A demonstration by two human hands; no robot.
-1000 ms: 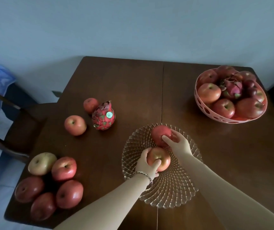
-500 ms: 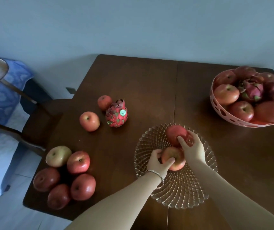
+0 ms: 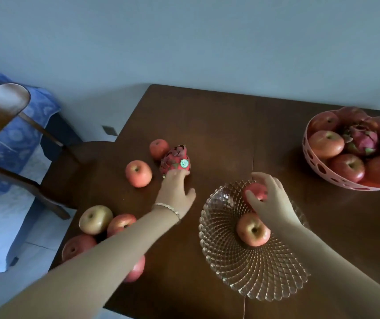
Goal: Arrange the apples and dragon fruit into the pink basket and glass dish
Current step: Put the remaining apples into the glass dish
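A ribbed glass dish lies near the table's front. In it rests a red apple, free of any hand. My right hand grips a second red apple at the dish's far rim. My left hand is open, with fingertips touching the base of a red dragon fruit that bears a green sticker. Two loose apples lie beside the dragon fruit. At the far right the pink basket holds several apples and another dragon fruit.
A cluster of several apples, one yellowish, sits at the table's front left corner, partly under my left forearm. A wooden chair stands left of the table, by a blue cloth. The wall runs behind the table.
My left hand let go of the near apple in the dish and reached left to the dragon fruit. My right hand stays on the far apple. The view shifted leftward.
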